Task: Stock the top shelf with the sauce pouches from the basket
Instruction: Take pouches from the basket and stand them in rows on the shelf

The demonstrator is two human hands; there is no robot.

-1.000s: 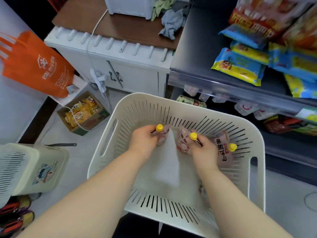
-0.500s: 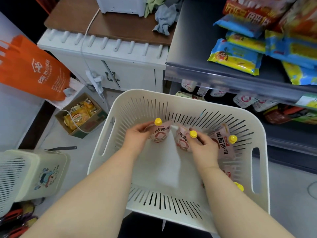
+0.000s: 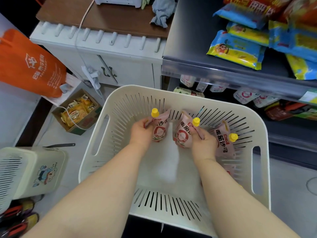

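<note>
Shelf up and to my right, dark deck. I take it for the top shelf. Its left part is bare; snack bags are piled on the right.

White slotted basket sits below it, straight in front of me. Both hands are inside.

Left hand grips one pink sauce pouch at the neck. Right hand pinches a second pouch just under its yellow cap. Both pouches hang upright, just beside each other. A third pouch leans on the right wall. I see no pouches on the bare deck yet.

Risks:
- Neck-only hold: the soft bodies may swing on the lift and catch the basket rim or the shelf's clear front lip.
- The right pinch covers little surface, so a hurried lift could let that pouch slip.
- Pouches may flop flat on the deck unless leaned against the bags.
</note>
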